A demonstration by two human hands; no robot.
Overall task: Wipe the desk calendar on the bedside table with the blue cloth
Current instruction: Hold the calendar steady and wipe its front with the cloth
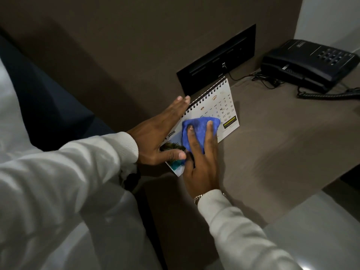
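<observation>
A white spiral-bound desk calendar (218, 106) stands tilted on the brown bedside table (272, 145), its page showing dates and "2026". My left hand (155, 137) grips its left end, fingers behind the spiral edge and thumb on the front picture. My right hand (202, 162) presses a crumpled blue cloth (196, 127) flat against the middle of the page, fingers spread over the cloth. The cloth and hands hide much of the page's lower left.
A black telephone (309, 63) with a coiled cord (327, 95) sits at the back right of the table. A black wall panel (216, 61) with a cable plugged in is right behind the calendar. A dark bed edge (44, 106) lies to the left.
</observation>
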